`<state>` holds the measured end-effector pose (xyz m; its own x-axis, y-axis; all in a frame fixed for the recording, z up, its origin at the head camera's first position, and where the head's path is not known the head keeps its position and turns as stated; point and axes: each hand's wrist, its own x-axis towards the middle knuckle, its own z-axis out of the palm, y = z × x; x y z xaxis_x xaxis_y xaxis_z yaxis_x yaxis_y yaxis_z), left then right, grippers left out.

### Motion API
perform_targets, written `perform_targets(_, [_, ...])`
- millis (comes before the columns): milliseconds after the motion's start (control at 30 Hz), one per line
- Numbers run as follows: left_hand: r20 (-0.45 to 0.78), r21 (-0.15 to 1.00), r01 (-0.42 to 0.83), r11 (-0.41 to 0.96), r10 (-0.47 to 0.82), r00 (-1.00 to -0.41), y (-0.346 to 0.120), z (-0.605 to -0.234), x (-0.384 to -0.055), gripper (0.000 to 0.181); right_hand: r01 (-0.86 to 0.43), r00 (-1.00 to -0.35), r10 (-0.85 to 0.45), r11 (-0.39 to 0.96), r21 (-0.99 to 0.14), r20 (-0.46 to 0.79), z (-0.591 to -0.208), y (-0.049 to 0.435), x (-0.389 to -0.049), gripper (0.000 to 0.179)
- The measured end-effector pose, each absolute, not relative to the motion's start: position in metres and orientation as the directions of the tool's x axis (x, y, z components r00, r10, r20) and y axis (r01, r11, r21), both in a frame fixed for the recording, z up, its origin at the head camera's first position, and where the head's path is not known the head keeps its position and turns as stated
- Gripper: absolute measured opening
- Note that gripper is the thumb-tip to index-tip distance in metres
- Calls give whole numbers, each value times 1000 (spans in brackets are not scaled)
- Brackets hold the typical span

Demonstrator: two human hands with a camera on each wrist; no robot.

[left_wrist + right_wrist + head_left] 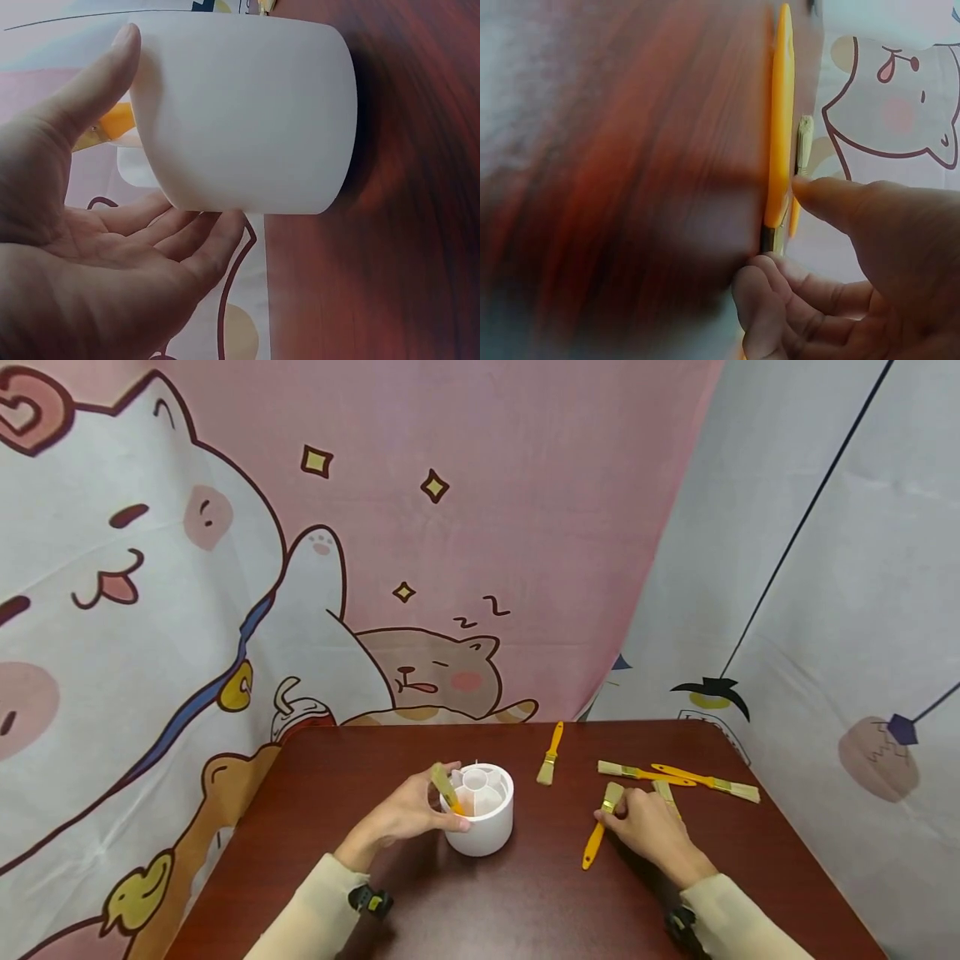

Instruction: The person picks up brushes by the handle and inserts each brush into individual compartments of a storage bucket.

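My left hand (pixel 408 814) holds a white round cup (pixel 487 835) at its left side, thumb near the front rim and fingers behind. In the left wrist view the cup (pixel 247 112) sits between thumb and fingers. Inside the cup are round dividers, and one paintbrush (pixel 446 787) leans there, bristles up, handle down. My right hand (pixel 652 827) pinches another paintbrush (pixel 594 845) near its metal ferrule, with the yellow handle pointing toward me. The right wrist view shows that yellow handle (pixel 781 112) close along the table, thumb and fingertips around its ferrule end.
Behind my right hand lie two yellow-handled paintbrushes, one brush (pixel 637 772) crossing another brush (pixel 712 782). A further brush (pixel 664 793) is partly covered by that hand. One more brush (pixel 551 756) lies near the back edge of the dark red table (pixel 390 743). A cartoon-printed cloth (pixel 525 527) hangs behind.
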<state>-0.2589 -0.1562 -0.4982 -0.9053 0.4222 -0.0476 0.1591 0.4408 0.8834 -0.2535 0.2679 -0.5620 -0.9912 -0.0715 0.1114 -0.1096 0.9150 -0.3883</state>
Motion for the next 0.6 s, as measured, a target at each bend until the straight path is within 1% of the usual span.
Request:
perform_targets(100, [-34, 880, 167, 446, 409, -912, -156, -497, -256, 104, -109, -990, -64, 912, -395, 125, -564, 266, -258, 55])
perform_targets(267, [-5, 869, 170, 465, 353, -936, -149, -498, -247, 101, -91, -992, -43, 902, -423, 123, -565, 265, -264, 48])
perform_targets(433, [31, 852, 176, 493, 288, -957, -138, -498, -237, 89, -53, -997, -18, 889, -455, 80, -564, 263, -271, 49])
perform_targets(600, [52, 847, 186, 498, 270, -962, -135, -497, -234, 79, 7, -1000, 20, 883, -469, 23, -563, 258, -276, 32])
